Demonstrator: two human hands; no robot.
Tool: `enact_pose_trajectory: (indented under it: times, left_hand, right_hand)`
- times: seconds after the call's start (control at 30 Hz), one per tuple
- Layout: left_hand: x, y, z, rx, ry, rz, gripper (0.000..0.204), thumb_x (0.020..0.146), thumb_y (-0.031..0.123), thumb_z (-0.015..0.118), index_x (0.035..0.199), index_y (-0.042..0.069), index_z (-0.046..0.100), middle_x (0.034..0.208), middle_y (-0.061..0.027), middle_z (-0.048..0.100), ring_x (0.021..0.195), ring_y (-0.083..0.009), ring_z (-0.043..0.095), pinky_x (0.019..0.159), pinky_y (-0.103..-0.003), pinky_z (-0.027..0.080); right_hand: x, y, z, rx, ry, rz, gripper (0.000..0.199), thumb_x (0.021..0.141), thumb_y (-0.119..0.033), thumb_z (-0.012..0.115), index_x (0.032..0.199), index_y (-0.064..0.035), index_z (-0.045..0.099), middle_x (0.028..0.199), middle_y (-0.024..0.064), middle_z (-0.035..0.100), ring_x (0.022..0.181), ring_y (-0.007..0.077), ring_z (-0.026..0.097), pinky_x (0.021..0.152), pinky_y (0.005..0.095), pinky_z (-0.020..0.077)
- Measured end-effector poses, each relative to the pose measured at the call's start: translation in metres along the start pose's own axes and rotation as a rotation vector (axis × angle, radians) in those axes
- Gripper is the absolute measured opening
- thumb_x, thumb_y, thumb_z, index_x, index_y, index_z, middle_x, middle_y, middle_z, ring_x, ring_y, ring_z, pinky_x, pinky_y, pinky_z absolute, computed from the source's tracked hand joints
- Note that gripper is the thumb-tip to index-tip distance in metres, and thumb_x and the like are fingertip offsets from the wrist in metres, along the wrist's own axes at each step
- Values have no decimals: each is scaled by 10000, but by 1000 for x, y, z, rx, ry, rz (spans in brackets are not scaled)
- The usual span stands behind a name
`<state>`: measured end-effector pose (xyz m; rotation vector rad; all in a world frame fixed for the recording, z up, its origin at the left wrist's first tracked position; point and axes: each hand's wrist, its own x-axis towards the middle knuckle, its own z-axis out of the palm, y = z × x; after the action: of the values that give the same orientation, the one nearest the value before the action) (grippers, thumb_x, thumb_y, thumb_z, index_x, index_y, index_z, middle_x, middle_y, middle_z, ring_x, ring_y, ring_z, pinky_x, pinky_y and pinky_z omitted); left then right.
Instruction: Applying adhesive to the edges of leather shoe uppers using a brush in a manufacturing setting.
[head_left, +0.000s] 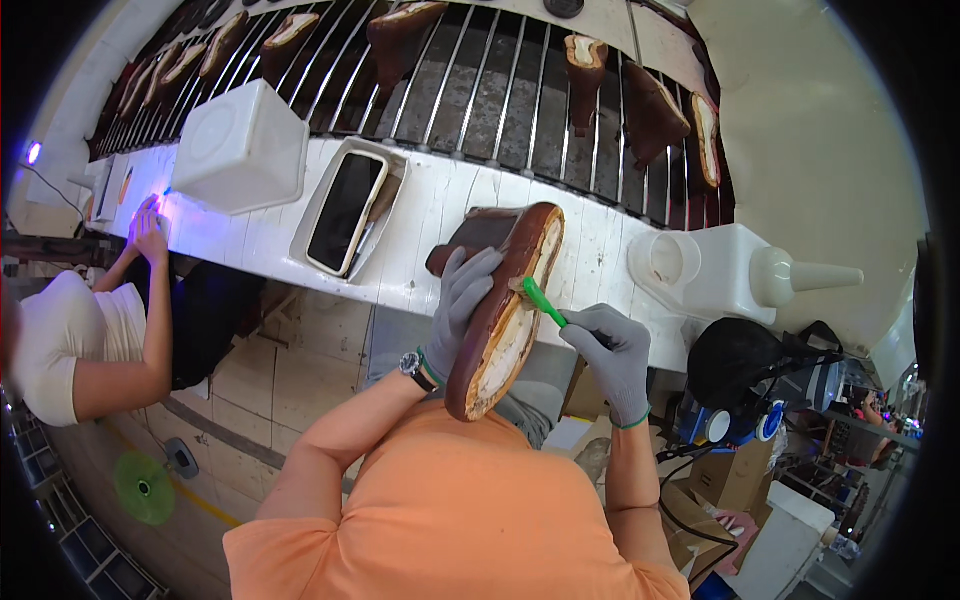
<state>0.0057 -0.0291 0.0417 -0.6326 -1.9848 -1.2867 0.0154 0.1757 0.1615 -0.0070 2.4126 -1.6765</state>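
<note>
A dark reddish-brown leather boot upper (pixel 500 262) without an outsole is tilted at the table's near edge, its pale underside with a tan rim turned to the right. My left hand (pixel 463 292), in a grey glove, is closed around the boot's side. In my grey-gloved right hand (pixel 612 345) is a small brush (pixel 543 300) with a green handle, pinched between thumb and fingers. The brush's head touches the underside near its middle; its bristles are mostly hidden.
A white bench (pixel 440 200) runs across, bearing a phone (pixel 347 212) in an open box, an upturned white tub (pixel 240 145), a round cup (pixel 668 260) and a white spouted bottle (pixel 730 262). Beyond, a metal roller rack (pixel 490 90) carries several boots. Another person (pixel 110 330) sits left.
</note>
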Motion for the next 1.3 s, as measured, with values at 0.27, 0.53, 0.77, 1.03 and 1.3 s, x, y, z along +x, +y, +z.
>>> enact_pose_trajectory:
  times: [0.27,0.53,0.77,1.03,1.3]
  left_hand:
    - [14,0,-11,-14,-54,16,587,841,125,701,1333,61,388,1381,-218,505,1258,-381,521,1080,-547,369]
    - [26,-2,-20,3,-105,9,599,829,125,717,1335,57,403,1362,-202,522,1217,-364,547,1066,-510,391]
    - [33,-6,-28,-20,-200,-14,685,802,143,756,1369,60,382,1376,-186,505,1247,-346,523,1080,-481,378]
    - [31,3,-29,-101,-236,-226,705,810,138,756,1394,63,368,1404,-176,468,1279,-328,496,1112,-469,340]
    - [35,23,-24,-776,-56,-512,692,918,204,678,1478,31,311,1438,-143,435,1308,-234,464,1105,-370,393]
  right_hand:
    - [-15,-18,4,-27,-86,-74,211,785,-31,753,996,-15,761,779,53,680,660,70,568,581,226,417]
    - [-33,-31,11,-99,-259,-364,243,755,-56,799,994,-49,759,794,85,684,650,150,628,584,239,467]
    - [-11,-27,17,-94,115,-182,189,781,2,745,970,-7,745,796,95,682,639,134,597,595,256,464]
    - [-38,-46,14,-224,-106,-497,157,768,-81,764,922,-54,747,789,88,677,686,181,654,609,264,505]
    - [-32,-29,34,110,39,-2,151,846,-41,710,988,1,743,757,22,650,685,49,531,610,207,422]
